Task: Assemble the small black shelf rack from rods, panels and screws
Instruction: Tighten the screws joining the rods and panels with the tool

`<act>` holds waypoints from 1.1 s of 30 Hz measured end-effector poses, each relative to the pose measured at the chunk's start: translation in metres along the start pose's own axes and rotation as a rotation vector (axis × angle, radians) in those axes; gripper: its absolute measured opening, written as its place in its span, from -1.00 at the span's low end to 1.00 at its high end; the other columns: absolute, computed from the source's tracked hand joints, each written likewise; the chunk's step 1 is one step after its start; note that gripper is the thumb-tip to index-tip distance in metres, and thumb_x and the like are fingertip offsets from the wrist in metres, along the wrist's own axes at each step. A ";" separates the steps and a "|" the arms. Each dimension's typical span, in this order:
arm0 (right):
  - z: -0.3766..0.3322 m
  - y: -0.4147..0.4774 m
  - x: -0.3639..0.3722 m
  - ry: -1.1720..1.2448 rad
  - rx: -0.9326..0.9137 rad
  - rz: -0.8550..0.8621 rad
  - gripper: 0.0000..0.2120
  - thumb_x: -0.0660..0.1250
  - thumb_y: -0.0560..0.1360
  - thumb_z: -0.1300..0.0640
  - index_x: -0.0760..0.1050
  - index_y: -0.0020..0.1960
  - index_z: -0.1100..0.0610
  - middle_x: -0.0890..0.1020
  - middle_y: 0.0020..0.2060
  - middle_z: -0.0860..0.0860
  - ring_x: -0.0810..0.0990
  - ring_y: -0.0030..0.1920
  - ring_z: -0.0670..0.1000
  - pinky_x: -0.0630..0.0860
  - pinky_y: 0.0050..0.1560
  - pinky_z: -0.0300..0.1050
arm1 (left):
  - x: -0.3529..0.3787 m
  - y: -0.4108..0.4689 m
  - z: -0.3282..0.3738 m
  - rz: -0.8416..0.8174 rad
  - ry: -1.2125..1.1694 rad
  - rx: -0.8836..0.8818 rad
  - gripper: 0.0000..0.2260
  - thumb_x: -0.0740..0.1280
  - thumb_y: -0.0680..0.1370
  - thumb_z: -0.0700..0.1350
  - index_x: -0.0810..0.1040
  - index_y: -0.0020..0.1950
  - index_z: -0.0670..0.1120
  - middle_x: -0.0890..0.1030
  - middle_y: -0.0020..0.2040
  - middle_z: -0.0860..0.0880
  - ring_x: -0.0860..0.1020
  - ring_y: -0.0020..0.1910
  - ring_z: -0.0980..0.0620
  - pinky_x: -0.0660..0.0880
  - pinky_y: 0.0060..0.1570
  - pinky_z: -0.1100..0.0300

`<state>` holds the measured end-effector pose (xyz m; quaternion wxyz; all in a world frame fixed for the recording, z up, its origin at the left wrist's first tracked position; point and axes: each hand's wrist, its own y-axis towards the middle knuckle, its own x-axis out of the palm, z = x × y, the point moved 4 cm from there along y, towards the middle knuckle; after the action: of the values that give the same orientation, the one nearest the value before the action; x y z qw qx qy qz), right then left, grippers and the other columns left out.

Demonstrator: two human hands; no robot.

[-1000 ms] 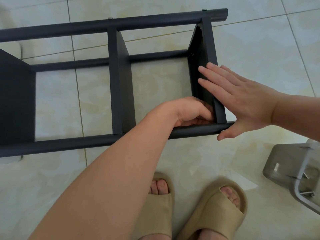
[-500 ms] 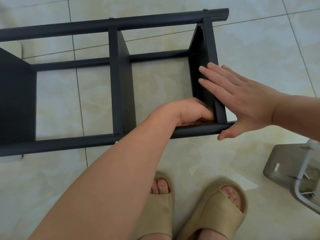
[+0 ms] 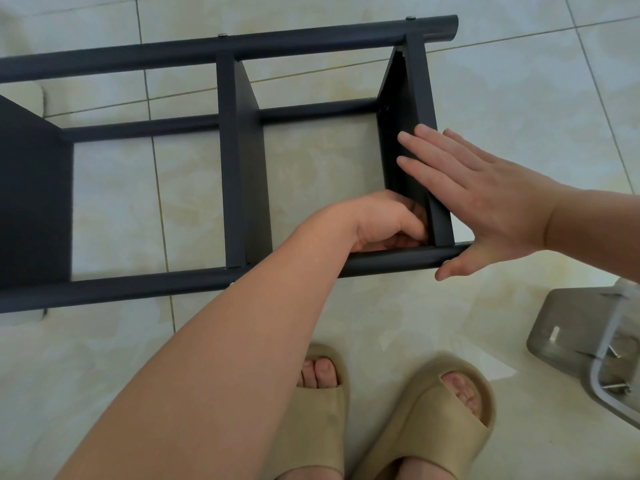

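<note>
While bracing end panel [image 3: 421, 98] with flat, straight-fingered right hand [image 3: 485, 206], keeps left hand [image 3: 384, 223] curled in rack [image 3: 277, 43] corner, cannot tell around what. Barely moves; probably still fastening.

the rack [image 3: 242, 161] is matt black metal, the floor tiles [image 3: 519, 98] glossy, the slippers [image 3: 426, 431] smooth, the box [image 3: 571, 327] translucent plastic.

Pale glossy tiled floor [image 3: 519, 98], thin grout lines crossing it; black shelf rack [image 3: 242, 168] lying on its side across the upper half; grey container [image 3: 571, 327] at the right edge, a few screws [image 3: 616, 386] inside; two tan slippers [image 3: 426, 420] planted side by side near the bottom edge.
</note>
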<state>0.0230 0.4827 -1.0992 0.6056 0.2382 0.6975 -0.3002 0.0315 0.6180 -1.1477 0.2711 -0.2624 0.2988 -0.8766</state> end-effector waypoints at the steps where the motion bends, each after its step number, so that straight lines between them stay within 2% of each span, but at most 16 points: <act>1: 0.000 0.000 0.000 -0.001 -0.001 -0.001 0.25 0.10 0.34 -0.62 0.07 0.59 0.38 0.02 0.61 0.29 -0.05 0.62 0.27 0.07 0.57 0.32 | 0.000 0.000 0.000 0.006 -0.011 -0.007 -0.82 0.27 0.50 -0.43 0.56 -0.18 -0.19 0.58 -0.33 -0.08 0.58 -0.32 -0.01 0.55 -0.19 0.18; 3: 0.000 0.000 0.000 -0.002 -0.003 -0.002 0.25 0.08 0.35 -0.63 0.06 0.60 0.37 0.01 0.61 0.29 -0.06 0.62 0.27 0.06 0.57 0.32 | 0.001 0.001 -0.001 0.024 -0.036 -0.023 -0.85 0.27 0.51 -0.40 0.58 -0.14 -0.21 0.62 -0.23 -0.14 0.61 -0.19 -0.08 0.57 0.01 0.03; 5: 0.000 0.000 0.000 0.001 -0.001 -0.003 0.25 0.09 0.34 -0.63 0.05 0.60 0.37 0.01 0.61 0.29 -0.06 0.62 0.27 0.06 0.57 0.33 | 0.002 0.001 -0.001 0.048 0.011 -0.034 -0.92 0.31 0.53 -0.33 0.59 -0.09 -0.22 0.62 -0.15 -0.19 0.59 -0.10 -0.12 0.54 0.08 -0.03; 8: 0.000 0.000 0.000 0.006 0.000 -0.003 0.25 0.11 0.34 -0.62 0.06 0.60 0.37 0.01 0.61 0.29 -0.06 0.62 0.28 0.07 0.56 0.33 | 0.000 0.000 -0.002 0.072 0.166 -0.037 -0.93 0.35 0.52 -0.26 0.59 -0.03 -0.22 0.58 -0.15 -0.21 0.53 -0.14 -0.11 0.46 -0.03 0.02; 10: 0.000 0.000 0.000 0.006 -0.001 0.000 0.25 0.11 0.34 -0.62 0.06 0.60 0.37 0.02 0.61 0.29 -0.05 0.62 0.28 0.07 0.56 0.34 | 0.000 0.000 -0.002 0.074 0.175 -0.033 -0.98 0.36 0.51 -0.28 0.58 -0.10 -0.20 0.55 -0.21 -0.18 0.50 -0.18 -0.09 0.41 -0.08 0.04; 12: 0.000 0.000 0.000 0.005 -0.002 0.003 0.25 0.11 0.34 -0.62 0.07 0.59 0.38 0.02 0.61 0.29 -0.05 0.62 0.28 0.07 0.56 0.33 | 0.000 0.000 -0.003 0.075 0.154 -0.031 -0.89 0.35 0.50 -0.31 0.54 -0.22 -0.17 0.52 -0.31 -0.13 0.47 -0.22 -0.07 0.38 -0.12 0.08; 16: 0.000 0.000 0.000 0.006 0.006 -0.003 0.25 0.12 0.33 -0.62 0.08 0.59 0.38 0.03 0.61 0.29 -0.05 0.62 0.27 0.07 0.57 0.33 | -0.001 0.002 -0.003 0.043 0.111 -0.017 -0.78 0.33 0.50 -0.36 0.49 -0.31 -0.14 0.48 -0.43 -0.05 0.45 -0.37 0.00 0.38 -0.25 0.17; 22: -0.001 0.000 -0.001 0.004 0.006 -0.005 0.25 0.12 0.33 -0.62 0.09 0.59 0.38 0.03 0.61 0.29 -0.04 0.62 0.28 0.08 0.56 0.33 | -0.001 0.003 -0.004 0.035 0.067 -0.010 -0.75 0.31 0.50 -0.40 0.54 -0.30 -0.12 0.50 -0.40 -0.06 0.47 -0.34 -0.01 0.41 -0.18 0.14; 26: -0.001 0.000 -0.001 -0.001 0.005 -0.010 0.25 0.11 0.33 -0.62 0.08 0.59 0.38 0.02 0.61 0.29 -0.05 0.62 0.27 0.07 0.56 0.33 | -0.002 0.002 -0.003 0.015 0.032 0.005 -0.80 0.29 0.50 -0.42 0.56 -0.22 -0.17 0.56 -0.42 -0.02 0.54 -0.39 0.05 0.49 -0.24 0.22; 30: -0.001 0.000 0.000 -0.004 0.008 -0.013 0.25 0.10 0.33 -0.63 0.06 0.60 0.37 0.01 0.61 0.28 -0.06 0.63 0.26 0.06 0.57 0.32 | -0.001 0.002 -0.003 0.039 0.019 -0.009 -0.87 0.32 0.52 -0.35 0.61 -0.15 -0.17 0.65 -0.25 -0.11 0.63 -0.22 -0.04 0.57 -0.09 0.14; 33: -0.001 0.000 0.000 -0.003 0.008 -0.006 0.25 0.10 0.33 -0.63 0.06 0.60 0.37 0.02 0.61 0.28 -0.06 0.63 0.26 0.06 0.57 0.32 | 0.000 0.001 -0.003 0.037 0.074 -0.016 -0.90 0.33 0.53 -0.28 0.63 -0.12 -0.15 0.67 -0.21 -0.10 0.65 -0.17 -0.03 0.58 -0.11 0.18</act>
<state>0.0224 0.4832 -1.0988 0.6047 0.2380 0.6961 -0.3053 0.0298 0.6183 -1.1500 0.2741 -0.2263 0.3202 -0.8781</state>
